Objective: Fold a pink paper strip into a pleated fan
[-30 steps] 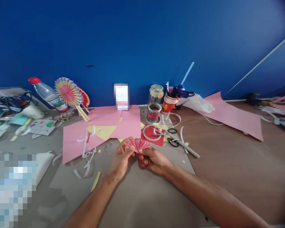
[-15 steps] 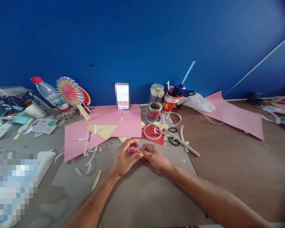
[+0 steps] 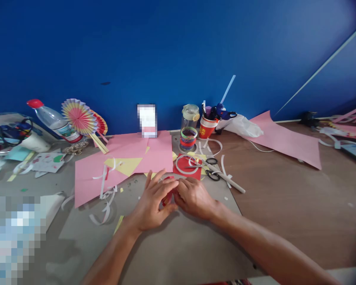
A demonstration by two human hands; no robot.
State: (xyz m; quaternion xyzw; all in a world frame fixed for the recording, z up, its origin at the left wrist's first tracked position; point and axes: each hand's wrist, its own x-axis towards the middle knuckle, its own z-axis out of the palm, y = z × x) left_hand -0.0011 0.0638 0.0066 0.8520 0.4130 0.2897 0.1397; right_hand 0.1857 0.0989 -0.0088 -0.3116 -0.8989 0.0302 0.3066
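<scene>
My left hand [image 3: 152, 204] and my right hand [image 3: 194, 196] meet over the grey mat [image 3: 172, 245] and press down together on a small pleated pink paper piece [image 3: 168, 194]. Only a red-pink sliver of it shows between the fingers. The left fingers lie fairly flat over it; the right fingers curl on its right side. Pink paper sheets [image 3: 121, 162] with a yellow triangle [image 3: 123, 165] lie just behind the hands.
Scissors [image 3: 211, 168], a white stick [image 3: 227, 178] and paper strips lie right of the hands on a red square [image 3: 192, 171]. At the back stand a jar with bands [image 3: 189, 128], a red cup of tools [image 3: 207, 126], finished paper fans [image 3: 80, 117] and a bottle [image 3: 52, 120]. Another pink sheet [image 3: 284, 139] lies right.
The pink pleated piece was spread like a fan and held up; both hands folded it closed and lowered it onto the mat, now pressing on it.
</scene>
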